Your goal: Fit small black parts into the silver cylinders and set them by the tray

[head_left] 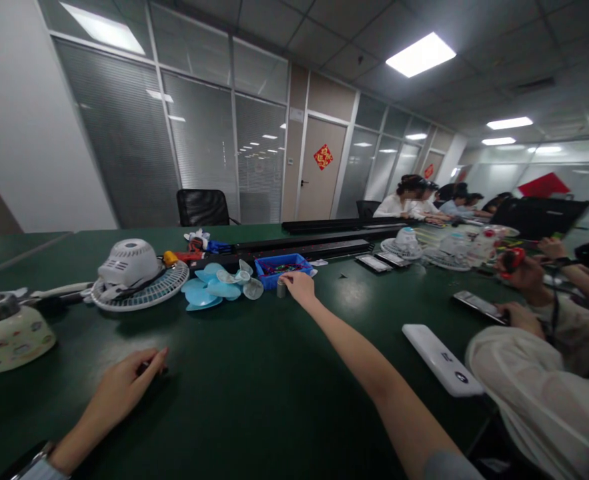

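My left hand point(121, 385) rests low over the green table on the left. Its fingers are curled closed around a small dark thing, mostly hidden, whose kind I cannot make out. Stretched far forward, my right hand point(301, 288) pinches the top of a small grey cylinder point(281, 291) standing on the table. Just behind that cylinder is a blue plastic basket point(294, 263) with small coloured pieces inside. Left of it lie light-blue fan blades point(209, 288) and clear fan blades point(250, 281).
A white fan head with its grille point(147, 287) and a cream patterned container point(11, 337) stand left. Long black rails point(314, 251) lie behind the basket. A white power bank point(441, 360) is at right, beside a co-worker's sleeve point(534, 373). More people sit farther along.
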`<state>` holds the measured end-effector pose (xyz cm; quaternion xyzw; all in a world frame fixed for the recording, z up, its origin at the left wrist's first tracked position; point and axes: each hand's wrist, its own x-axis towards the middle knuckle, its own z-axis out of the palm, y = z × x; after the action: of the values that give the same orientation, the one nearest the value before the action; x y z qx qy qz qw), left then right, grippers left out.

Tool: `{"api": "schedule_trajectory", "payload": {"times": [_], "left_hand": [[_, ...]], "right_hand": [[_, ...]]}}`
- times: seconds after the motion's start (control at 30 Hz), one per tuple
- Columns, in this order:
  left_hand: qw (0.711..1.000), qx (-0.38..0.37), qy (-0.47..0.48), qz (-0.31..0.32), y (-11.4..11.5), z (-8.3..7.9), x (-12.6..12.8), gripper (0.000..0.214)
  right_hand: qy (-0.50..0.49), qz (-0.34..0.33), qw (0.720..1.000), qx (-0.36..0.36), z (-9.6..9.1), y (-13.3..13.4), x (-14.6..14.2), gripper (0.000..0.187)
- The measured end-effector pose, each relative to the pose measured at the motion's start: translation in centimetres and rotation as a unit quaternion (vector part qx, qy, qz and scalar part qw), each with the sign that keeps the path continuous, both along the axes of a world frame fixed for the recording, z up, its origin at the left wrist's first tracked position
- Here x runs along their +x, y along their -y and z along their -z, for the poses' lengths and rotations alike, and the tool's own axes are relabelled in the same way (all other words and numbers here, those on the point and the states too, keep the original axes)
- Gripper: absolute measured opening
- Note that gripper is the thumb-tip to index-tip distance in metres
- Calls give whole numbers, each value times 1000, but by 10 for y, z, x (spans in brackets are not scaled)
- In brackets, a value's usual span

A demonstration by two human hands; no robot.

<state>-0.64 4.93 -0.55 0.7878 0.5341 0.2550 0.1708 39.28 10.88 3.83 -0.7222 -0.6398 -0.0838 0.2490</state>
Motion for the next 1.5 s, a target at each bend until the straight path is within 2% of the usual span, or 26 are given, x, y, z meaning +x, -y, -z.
{"api": "schedule_trajectory", "payload": {"times": [0.27,0.5,0.67,0.83,0.93,1.03,1.17,1.23,1.33,1.4,1.5], "left_hand": [[1000,2,-8,2,-4,5,-3,44],[1000,-1,-17,8,1,-1,2,46],[1000,-6,-14,4,-1,0,2,47],[1000,5,14,-20,2,1,3,48],[1000,12,11,-14,4,0,3,46],[1000,20,19,-10,5,0,4,45],[997,43,56,-4,8,3,8,45],[995,65,73,18,11,6,12,43],[988,122,66,74,16,11,14,47],[980,159,48,111,18,14,12,51],[971,184,21,151,17,17,11,49]], "right_hand": [[28,-7,1000,-8,-3,-3,0,29],[30,-25,999,30,4,9,7,38],[-23,22,998,52,21,27,30,54],[-110,9,994,11,34,33,49,43],[-158,-19,987,5,36,40,46,41],[-194,-76,978,-4,36,55,25,44],[-222,-199,953,-43,35,81,-27,51],[-233,-274,931,-65,36,88,-59,53],[-266,-381,882,-79,40,90,-103,56],[-278,-415,862,-82,45,86,-125,56],[-273,-424,859,-89,51,81,-142,54]]}}
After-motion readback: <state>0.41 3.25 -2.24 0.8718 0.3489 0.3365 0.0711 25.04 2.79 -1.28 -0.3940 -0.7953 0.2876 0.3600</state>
